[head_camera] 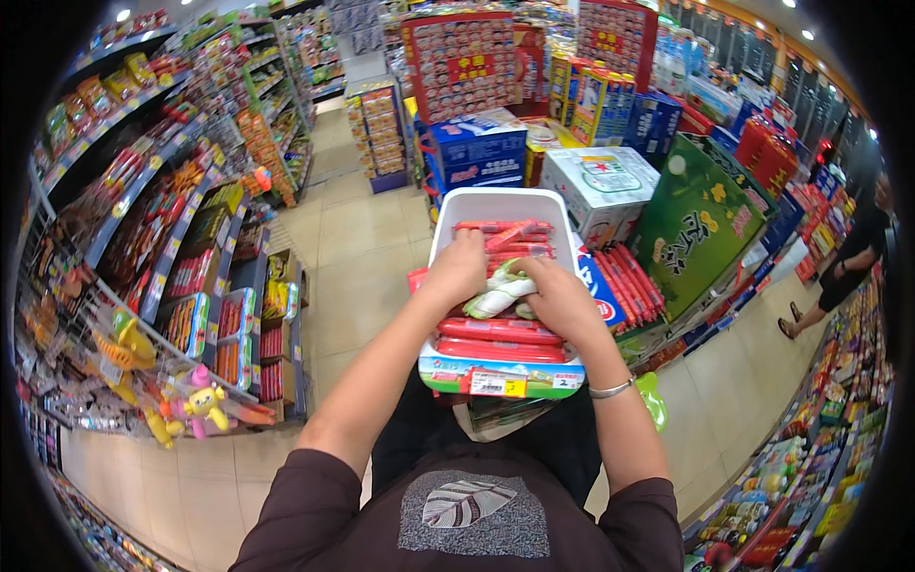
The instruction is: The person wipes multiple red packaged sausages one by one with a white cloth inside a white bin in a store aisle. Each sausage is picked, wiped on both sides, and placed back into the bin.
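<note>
Just in front of me is a white plastic display bin with red-wrapped sausages lying crosswise in it. A crumpled white-and-green cloth rests over the middle sausages, gripped by my right hand. My left hand reaches into the bin's left side, its fingers curled down at the sausages; the fingertips are hidden, so I cannot tell whether it grips one. A price label is fixed to the bin's printed front.
More red sausages lie right of the bin, beside a white carton and a large green box. Blue cartons stand behind. Snack shelves line the left. A person stands at far right on the tiled floor.
</note>
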Available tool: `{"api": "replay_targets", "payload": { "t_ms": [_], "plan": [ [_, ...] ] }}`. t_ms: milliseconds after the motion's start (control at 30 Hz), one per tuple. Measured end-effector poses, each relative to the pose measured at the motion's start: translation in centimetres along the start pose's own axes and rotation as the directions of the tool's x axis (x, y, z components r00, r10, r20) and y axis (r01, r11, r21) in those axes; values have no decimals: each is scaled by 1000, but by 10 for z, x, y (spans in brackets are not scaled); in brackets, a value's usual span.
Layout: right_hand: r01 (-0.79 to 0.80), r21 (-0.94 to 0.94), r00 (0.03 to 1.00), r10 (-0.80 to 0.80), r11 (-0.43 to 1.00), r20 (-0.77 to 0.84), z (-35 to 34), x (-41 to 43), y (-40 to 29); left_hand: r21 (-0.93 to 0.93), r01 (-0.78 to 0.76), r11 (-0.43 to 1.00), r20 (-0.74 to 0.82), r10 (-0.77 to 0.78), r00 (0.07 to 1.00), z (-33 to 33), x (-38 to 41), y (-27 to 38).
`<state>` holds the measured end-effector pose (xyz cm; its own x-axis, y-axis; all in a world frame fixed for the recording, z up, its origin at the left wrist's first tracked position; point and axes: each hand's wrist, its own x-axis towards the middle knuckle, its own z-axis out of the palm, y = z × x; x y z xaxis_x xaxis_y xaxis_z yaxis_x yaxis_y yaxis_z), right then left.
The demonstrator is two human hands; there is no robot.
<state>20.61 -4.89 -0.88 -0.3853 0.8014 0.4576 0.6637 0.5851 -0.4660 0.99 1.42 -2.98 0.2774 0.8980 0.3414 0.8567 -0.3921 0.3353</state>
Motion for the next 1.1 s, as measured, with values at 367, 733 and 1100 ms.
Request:
{"api": "replay_targets", "payload": {
  "t_ms": [367,733,1100],
  "plan": [
    [-189,971,822,564,146,75,-10,49,26,-885,180,430,169,-64,983,-15,6,1],
    [-448,894,838,353,7,417,-6,55,22,-792,309,526,426,114,898,-43,0,13],
    [-171,982,813,552,-79,186,-8,42,28,-738,294,607,366,-6,931,-51,-4,12]
  ]
}}
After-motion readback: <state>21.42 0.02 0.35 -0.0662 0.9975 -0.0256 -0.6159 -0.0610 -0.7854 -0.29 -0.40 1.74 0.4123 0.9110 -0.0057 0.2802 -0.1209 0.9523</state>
